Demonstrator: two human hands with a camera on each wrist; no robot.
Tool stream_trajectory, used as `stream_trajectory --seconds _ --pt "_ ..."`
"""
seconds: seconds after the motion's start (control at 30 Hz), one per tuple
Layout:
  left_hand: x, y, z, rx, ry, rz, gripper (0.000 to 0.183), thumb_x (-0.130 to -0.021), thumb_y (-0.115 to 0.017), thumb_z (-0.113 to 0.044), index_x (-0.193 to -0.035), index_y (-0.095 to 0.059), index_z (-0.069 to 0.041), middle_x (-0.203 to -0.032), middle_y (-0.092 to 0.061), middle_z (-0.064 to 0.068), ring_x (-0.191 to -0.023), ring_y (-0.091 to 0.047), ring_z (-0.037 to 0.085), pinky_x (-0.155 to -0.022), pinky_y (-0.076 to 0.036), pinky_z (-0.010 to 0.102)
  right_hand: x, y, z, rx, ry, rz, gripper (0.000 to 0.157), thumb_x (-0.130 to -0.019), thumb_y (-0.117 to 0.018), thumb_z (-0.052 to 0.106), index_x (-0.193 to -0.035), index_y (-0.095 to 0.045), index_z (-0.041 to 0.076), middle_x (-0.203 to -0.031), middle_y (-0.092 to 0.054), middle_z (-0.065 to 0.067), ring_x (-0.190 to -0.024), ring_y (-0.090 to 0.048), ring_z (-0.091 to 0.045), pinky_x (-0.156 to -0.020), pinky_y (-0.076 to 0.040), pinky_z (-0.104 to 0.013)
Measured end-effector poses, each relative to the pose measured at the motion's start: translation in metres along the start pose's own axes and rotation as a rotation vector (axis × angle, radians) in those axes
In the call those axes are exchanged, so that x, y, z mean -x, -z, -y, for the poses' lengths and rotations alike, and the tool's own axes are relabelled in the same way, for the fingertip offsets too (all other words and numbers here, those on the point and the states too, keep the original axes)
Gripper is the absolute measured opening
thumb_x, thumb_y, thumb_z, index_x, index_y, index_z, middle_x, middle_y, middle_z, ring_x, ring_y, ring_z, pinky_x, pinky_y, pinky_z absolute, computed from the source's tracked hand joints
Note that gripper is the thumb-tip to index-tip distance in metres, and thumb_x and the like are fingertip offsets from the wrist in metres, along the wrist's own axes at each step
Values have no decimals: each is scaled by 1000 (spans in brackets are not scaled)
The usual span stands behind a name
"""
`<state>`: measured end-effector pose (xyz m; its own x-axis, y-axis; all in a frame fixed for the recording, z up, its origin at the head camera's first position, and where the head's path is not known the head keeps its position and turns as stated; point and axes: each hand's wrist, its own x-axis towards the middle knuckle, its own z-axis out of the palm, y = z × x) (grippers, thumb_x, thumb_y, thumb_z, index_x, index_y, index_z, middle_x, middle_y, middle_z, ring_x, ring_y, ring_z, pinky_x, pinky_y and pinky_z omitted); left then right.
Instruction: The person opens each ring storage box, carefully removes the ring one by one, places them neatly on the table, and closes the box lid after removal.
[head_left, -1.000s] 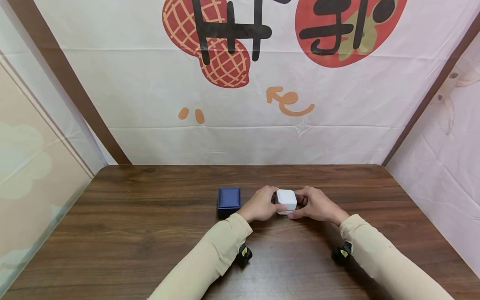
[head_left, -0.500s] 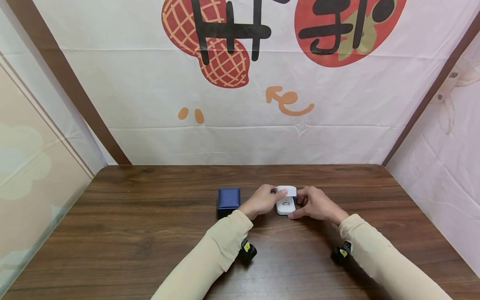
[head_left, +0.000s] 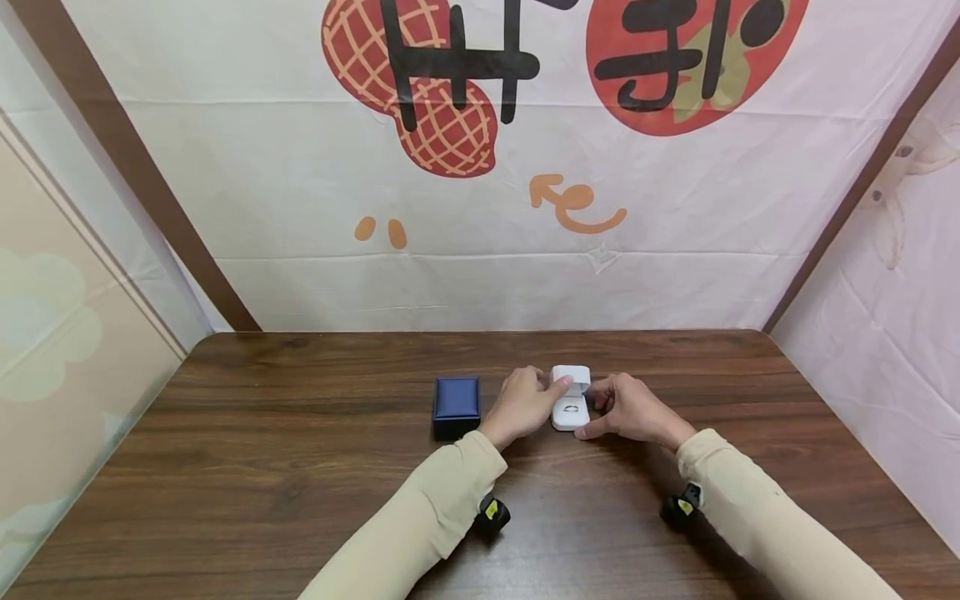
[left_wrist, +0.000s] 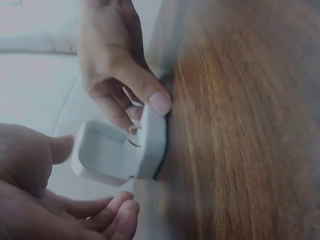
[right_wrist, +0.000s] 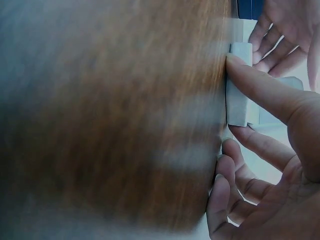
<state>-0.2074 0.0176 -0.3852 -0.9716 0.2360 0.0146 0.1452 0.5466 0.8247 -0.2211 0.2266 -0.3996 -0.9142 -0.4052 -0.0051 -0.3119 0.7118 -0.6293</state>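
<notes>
A small white ring box (head_left: 570, 423) stands on the table with its lid (left_wrist: 100, 152) raised. Inside, a thin ring (head_left: 571, 409) sits upright in the white base. My right hand (head_left: 637, 408) pinches the base between thumb and forefinger, the thumb at its near right corner, as the right wrist view also shows. At the box's left is my left hand (head_left: 521, 404). Its thumb tip is right at the lid's edge, and its other fingers are spread below the lid in the left wrist view, gripping nothing.
A closed navy blue box (head_left: 457, 400) with a black lower part stands just left of my left hand. Under everything is a dark wooden table (head_left: 300, 500). A white printed cloth (head_left: 480, 283) hangs behind its far edge.
The white ring box was closed a second ago; its lid has swung up and back, exposing the ring. My left thumb has moved up with the lid. The right hand has stayed in place.
</notes>
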Motion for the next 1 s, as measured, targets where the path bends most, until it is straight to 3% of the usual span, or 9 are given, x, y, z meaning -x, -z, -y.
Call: stream_trajectory --seconds 0.1,0.27,0.47,0.73,1.0 --pt "7 2 -3 -35 -4 -57 41 -96 -70 -29 -118 -65 6 -106 -67 14 -104 -61 29 -89 -49 44 0 0 1 -4 -12 4 46 -68 -96 23 -106 -76 6 -77 -60 -4 -70 -53 -16 -61 -44 -30" --pt "12 -2 -2 -136 -53 -136 16 -85 -77 -14 -97 -73 -4 -84 -70 2 -85 -64 22 -81 -48 41 0 0 1 -4 -19 2 50 -68 -96 22 -110 -75 3 -77 -61 -3 -69 -53 -15 -61 -44 -29" --pt "8 -14 4 -197 -153 -127 5 -83 -79 -9 -88 -78 -7 -76 -70 -2 -76 -65 15 -75 -48 36 0 0 0 -13 -20 6 48 -69 -96 23 -109 -76 5 -77 -60 -3 -69 -52 -15 -60 -42 -28" --pt "2 -24 6 -230 -210 -173 4 -82 -79 -7 -81 -80 -11 -68 -68 -6 -75 -65 15 -73 -49 34 0 1 1 -26 -5 11 44 -70 -95 22 -106 -75 6 -76 -59 -4 -69 -50 -16 -60 -41 -28" --pt "0 -24 8 -235 -252 -138 5 -82 -82 -6 -79 -80 -9 -71 -69 -2 -72 -64 15 -69 -49 32 1 -1 0 -22 -15 -2 54 -68 -96 21 -113 -74 0 -74 -60 -4 -65 -51 -14 -58 -42 -27"
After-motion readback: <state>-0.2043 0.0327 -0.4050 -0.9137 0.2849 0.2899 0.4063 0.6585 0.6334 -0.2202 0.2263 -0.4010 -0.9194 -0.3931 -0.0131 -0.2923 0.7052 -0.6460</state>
